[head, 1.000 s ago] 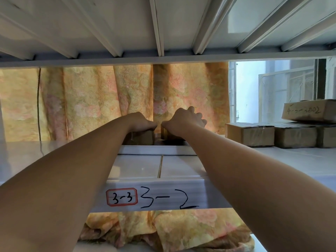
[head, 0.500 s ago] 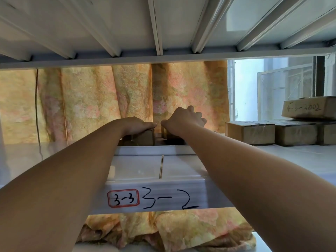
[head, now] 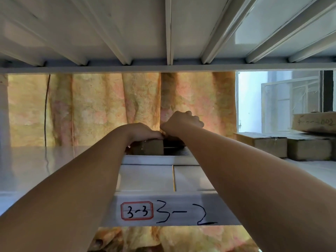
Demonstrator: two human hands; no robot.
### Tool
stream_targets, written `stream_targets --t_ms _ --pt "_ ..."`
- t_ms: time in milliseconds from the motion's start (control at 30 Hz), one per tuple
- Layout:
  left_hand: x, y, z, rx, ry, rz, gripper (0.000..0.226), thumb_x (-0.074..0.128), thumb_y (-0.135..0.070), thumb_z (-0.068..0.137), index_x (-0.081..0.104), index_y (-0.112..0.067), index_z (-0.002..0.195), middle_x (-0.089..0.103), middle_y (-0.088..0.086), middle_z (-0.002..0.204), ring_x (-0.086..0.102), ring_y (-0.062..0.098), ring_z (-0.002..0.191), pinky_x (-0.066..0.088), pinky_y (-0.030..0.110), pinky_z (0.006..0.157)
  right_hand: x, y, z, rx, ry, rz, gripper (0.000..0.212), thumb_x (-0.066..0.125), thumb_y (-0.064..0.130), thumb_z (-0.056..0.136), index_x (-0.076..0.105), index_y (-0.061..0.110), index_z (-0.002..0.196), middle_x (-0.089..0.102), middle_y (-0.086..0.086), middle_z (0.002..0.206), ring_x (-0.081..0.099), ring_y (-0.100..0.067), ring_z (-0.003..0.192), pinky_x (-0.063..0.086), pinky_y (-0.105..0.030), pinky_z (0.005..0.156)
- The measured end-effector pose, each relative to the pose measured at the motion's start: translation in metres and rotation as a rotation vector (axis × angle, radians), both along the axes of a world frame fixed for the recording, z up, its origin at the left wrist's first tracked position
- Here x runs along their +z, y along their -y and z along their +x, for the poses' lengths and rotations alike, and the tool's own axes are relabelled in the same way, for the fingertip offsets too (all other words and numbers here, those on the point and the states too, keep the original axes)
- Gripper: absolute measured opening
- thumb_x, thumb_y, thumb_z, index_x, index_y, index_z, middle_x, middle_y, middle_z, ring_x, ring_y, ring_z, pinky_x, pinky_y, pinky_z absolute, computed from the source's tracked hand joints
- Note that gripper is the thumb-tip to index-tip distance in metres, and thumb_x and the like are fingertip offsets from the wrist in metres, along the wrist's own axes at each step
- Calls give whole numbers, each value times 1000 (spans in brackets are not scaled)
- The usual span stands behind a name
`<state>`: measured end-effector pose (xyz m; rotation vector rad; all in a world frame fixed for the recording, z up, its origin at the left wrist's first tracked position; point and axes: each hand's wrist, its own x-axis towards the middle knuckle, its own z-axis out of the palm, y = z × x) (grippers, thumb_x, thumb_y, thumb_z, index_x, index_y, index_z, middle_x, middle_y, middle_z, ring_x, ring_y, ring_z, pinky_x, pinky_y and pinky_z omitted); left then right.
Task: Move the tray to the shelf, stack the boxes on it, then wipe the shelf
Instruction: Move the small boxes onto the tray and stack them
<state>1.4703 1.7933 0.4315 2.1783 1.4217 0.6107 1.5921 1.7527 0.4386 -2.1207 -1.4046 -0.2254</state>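
Observation:
A white tray [head: 156, 159] lies deep on the white shelf [head: 145, 177], near the curtain. A brown cardboard box [head: 153, 147] stands on it. My left hand [head: 143, 132] lies palm-down on this box, fingers curled over its far top edge. Just to the right, my right hand [head: 181, 122] is curled like a fist, a little higher than the left. Below it is a second, darker box [head: 172, 144], mostly in shadow. My wrist hides whether those fingers hold anything.
Three more cardboard boxes sit at the right of the shelf: two side by side [head: 261, 144] [head: 309, 149] and one on top [head: 314, 122]. The upper shelf's ribbed underside [head: 169, 68] hangs low overhead. A yellow curtain [head: 101, 110] closes the back.
My right hand has risen slightly above the tray while my left hand stays flat on its box. The camera has tilted up a little.

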Motion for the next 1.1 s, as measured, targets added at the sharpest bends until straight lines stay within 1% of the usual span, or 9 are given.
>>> stream_targets --t_ms 200,367,533,667,733,767,867,1033,1100 --pt "1 -3 -1 5 13 3 53 66 -47 78 62 -9 115 59 9 102 55 22 85 42 26 60 -7 -2 1 13 -14 -52 69 55 59 77 45 20 133 41 -8 136 36 -32 125 37 -41 88" --pt "3 -5 -3 4 35 -24 50 66 -44 79 63 -8 113 61 11 101 57 21 78 43 26 58 -9 -1 0 82 -63 -108 78 49 68 73 47 17 131 46 -12 134 44 -33 121 42 -41 95" --pt "1 -10 -4 13 69 -51 51 68 -42 74 64 -9 112 63 15 108 60 29 94 48 32 73 -7 11 4 298 -60 -182 50 47 43 92 48 15 133 52 -11 133 51 -26 121 40 -37 105" --pt "0 -8 -4 3 65 -54 47 65 -42 78 64 -10 113 63 13 103 59 25 85 46 28 66 -8 10 5 291 -43 -176 51 53 43 88 51 14 130 54 -11 129 53 -27 118 43 -37 103" --pt "-1 -6 -4 1 50 -46 46 63 -43 80 64 -11 114 62 11 103 57 23 82 44 27 63 -9 5 7 294 -49 -165 42 52 40 89 56 13 120 56 -11 118 55 -25 111 43 -36 98" --pt "-1 -6 -5 2 42 -40 47 63 -44 81 64 -12 115 61 11 104 57 21 82 43 26 62 -10 1 8 283 -64 -147 32 51 38 89 59 11 105 55 -9 108 55 -23 104 44 -34 93" --pt "-1 -7 -6 2 29 -31 48 60 -48 82 63 -14 116 62 9 106 56 19 80 41 26 61 -12 -5 16 249 -147 -94 26 50 30 89 46 14 69 53 -6 89 53 -22 90 41 -29 76" --pt "-4 -13 -3 41 44 -6 78 52 -68 78 49 -17 136 49 9 139 48 29 123 40 38 91 -15 -3 22 331 -248 -105 28 47 27 94 45 18 67 56 -11 101 58 -26 105 45 -32 87" --pt "-5 -16 -2 42 54 13 78 54 -69 77 53 -15 133 52 10 137 50 29 121 41 39 92 -15 -3 24 344 -268 -122 26 49 29 93 46 18 69 59 -12 107 58 -26 110 46 -34 94"
